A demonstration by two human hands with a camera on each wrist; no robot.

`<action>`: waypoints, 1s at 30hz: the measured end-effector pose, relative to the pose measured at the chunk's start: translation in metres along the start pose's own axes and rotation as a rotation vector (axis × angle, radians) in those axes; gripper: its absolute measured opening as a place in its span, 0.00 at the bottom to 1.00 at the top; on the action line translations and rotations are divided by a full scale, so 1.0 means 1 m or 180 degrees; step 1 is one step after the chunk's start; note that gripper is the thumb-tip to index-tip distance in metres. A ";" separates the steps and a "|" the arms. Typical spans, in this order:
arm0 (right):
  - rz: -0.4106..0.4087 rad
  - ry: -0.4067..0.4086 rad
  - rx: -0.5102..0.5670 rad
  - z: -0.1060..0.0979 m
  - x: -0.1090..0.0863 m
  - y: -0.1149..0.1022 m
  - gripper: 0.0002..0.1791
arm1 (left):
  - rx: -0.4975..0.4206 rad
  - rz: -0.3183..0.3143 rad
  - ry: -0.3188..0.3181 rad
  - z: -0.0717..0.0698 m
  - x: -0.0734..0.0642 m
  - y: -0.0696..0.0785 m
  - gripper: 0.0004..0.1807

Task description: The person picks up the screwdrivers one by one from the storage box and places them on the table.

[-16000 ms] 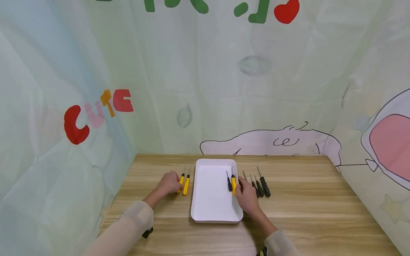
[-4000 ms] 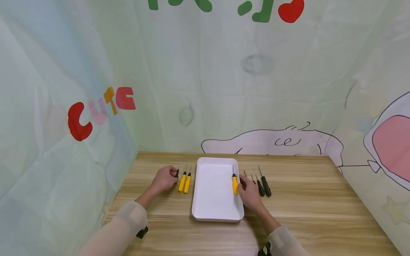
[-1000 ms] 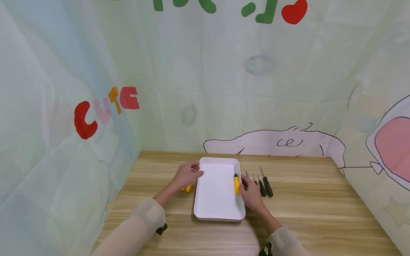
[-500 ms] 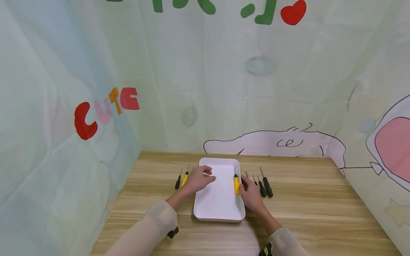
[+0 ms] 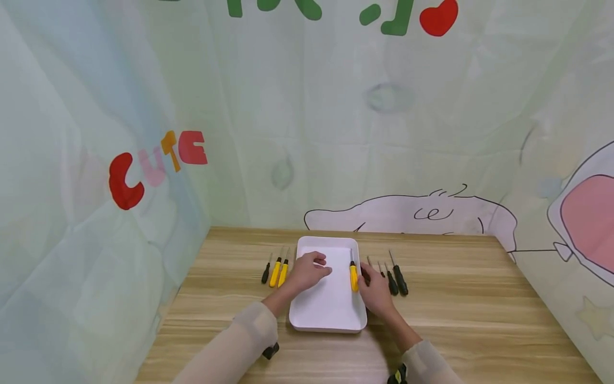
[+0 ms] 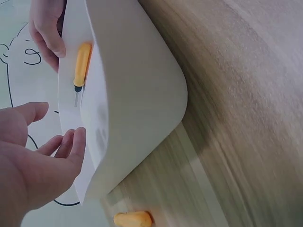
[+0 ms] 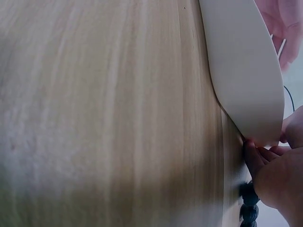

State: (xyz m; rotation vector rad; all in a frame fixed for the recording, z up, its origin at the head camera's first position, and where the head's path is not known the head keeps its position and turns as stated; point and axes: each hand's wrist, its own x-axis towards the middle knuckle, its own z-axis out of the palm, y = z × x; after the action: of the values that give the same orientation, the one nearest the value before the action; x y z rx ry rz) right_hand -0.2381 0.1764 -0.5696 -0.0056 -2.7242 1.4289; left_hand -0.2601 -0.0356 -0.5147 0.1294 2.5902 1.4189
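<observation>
My left hand [image 5: 308, 272] hovers over the white tray [image 5: 331, 314], fingers loosely bent and holding nothing. In the left wrist view, its thumb and fingers stand apart near the tray's rim. My right hand [image 5: 376, 293] grips the tray's right side wall, thumb at the rim and fingers against the outside, as the right wrist view shows too. Inside the tray, by that side, lies one yellow-handled screwdriver [image 5: 354, 277], tip pointing away. Left of the tray lie a small black screwdriver [image 5: 265, 274] and two yellow-handled screwdrivers [image 5: 275, 273], the nearer one partly behind my left hand.
Several black-handled screwdrivers [image 5: 401, 281] lie in a row right of the tray, partly hidden by my right hand. Everything rests on a wooden table [image 5: 460, 314]. A printed curtain [image 5: 326, 160] hangs at the table's back and sides.
The small black screwdriver has gone from the tray to the table, left of the yellow ones. My left hand has since let go and moved right over the tray; my right hand stays at the tray's side.
</observation>
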 end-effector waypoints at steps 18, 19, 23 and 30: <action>-0.0022 0.0021 0.0019 0.001 0.000 -0.001 0.25 | 0.0003 0.0123 -0.0252 0.034 0.009 0.009 0.23; -0.0025 0.0028 0.0013 0.001 0.000 -0.001 0.25 | 0.0003 0.0150 -0.0254 0.035 0.009 0.009 0.23; -0.0024 0.0029 0.0007 0.000 -0.001 -0.002 0.25 | 0.0020 0.0239 -0.0244 0.040 0.009 0.011 0.22; -0.0028 0.0011 0.0018 -0.001 -0.001 -0.002 0.24 | -0.0005 0.0179 -0.0267 0.048 0.012 0.012 0.22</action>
State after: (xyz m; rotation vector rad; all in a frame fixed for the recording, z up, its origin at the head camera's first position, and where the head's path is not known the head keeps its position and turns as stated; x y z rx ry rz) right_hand -0.2371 0.1759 -0.5678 0.0044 -2.7139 1.4331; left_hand -0.2624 0.0124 -0.5316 0.2578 2.5364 1.4026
